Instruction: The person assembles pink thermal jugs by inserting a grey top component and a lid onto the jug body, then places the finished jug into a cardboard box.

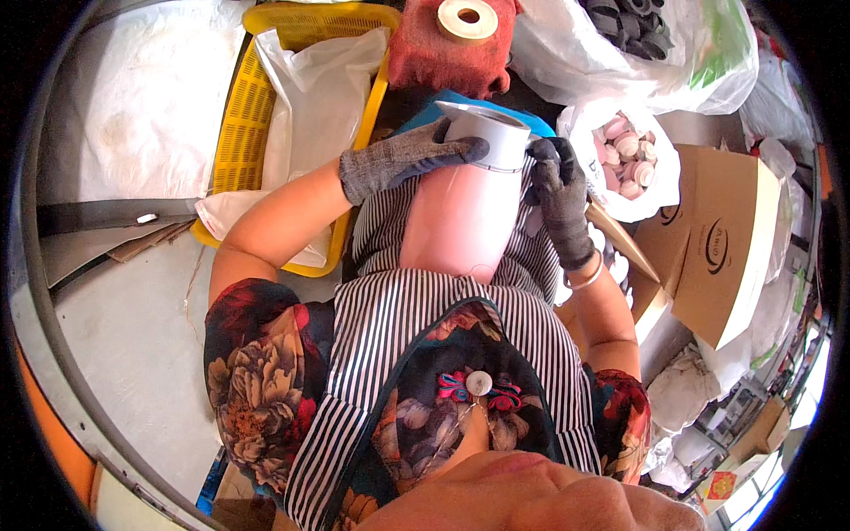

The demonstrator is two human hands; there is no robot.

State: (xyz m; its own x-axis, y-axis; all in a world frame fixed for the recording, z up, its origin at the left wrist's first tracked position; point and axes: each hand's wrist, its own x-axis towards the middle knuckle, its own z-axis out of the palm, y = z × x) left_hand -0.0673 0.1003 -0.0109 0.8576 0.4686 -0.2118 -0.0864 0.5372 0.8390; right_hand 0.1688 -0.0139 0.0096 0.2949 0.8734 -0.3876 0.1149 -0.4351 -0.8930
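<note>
In the head view, my left hand, in a grey knitted glove with dark-coated fingers, is closed around the collar of a tapered, glossy pink vessel with a white collar, its fingers lying across the near side. The vessel leans in my lap, its pink base against my black-and-white striped apron and its round mouth away from me, the pointed lip toward my left. My right hand, in a dark grey glove, is at the collar's right edge with fingers bent in; I cannot tell whether they pinch anything.

Just beyond the collar shows a bright blue piece. Farther off, a cream-coloured flat ring rests on a red cloth-covered object. To my left stands a yellow slatted plastic basket holding a translucent white plastic bag. To my right, a white plastic sack holds pink and white rounded pieces, near an open brown cardboard box.
</note>
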